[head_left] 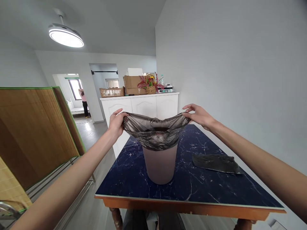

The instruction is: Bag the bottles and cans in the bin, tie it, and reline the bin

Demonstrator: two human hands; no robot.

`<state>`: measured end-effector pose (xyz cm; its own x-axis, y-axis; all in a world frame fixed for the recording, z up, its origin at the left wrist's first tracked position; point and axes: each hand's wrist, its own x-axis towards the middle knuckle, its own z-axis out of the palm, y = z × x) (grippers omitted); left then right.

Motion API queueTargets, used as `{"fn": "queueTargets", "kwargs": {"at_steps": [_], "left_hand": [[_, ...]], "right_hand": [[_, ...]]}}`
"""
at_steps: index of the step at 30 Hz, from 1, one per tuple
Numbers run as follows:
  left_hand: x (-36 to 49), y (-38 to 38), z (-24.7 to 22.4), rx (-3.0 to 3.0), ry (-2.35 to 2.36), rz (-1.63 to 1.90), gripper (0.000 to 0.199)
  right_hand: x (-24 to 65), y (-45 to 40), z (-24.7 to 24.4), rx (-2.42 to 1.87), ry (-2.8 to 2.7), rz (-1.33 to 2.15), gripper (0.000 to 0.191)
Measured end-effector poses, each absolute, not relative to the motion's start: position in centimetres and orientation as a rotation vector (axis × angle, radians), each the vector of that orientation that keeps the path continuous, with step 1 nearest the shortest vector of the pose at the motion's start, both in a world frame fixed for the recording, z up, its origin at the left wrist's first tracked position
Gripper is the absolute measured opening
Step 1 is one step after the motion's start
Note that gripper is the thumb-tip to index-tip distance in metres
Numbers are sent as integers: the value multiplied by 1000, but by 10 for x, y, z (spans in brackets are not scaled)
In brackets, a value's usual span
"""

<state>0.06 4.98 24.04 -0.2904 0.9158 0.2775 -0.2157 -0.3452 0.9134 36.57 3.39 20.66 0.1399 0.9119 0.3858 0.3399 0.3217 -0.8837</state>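
pinched closed on the dark bag [159, 142], your left hand [116, 124] and right hand [198, 115] spread it around the upper bin [160, 167]; too strong pulling could tear it

Wearer's own body, seen from the head camera. We record a left hand [116, 122] and a right hand [198, 115], both bare, with slender fingers and narrow wrists; the nails are too small for us to describe. We find the left forearm [72, 179] and right forearm [251, 156] uncovered along their whole visible length, slim and smooth in outline, appearing broader toward the edges of the view. Low in the view we note dark trousers [170, 221], near black, two legs partly visible. These lie in shadow, so we cannot tell the fabric or its finish.
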Motion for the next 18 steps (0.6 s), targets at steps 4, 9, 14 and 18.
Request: {"fn": "queueTargets", "kwargs": {"at_steps": [4,9,14,18], "left_hand": [[-9,47,252,1127,995,1859,69],[-33,37,253,1334,1003,1831,65],[-62,31,244,1408,1125,1666,67],[-79,28,235,1426,1151,1605,65]], "right_hand": [[377,33,207,-1153,-1276,899,28],[401,22,196,-1082,-1132,1146,29],[421,6,174,-1000,-1053,1251,33],[427,0,154,-940,-1012,1299,35]]}}
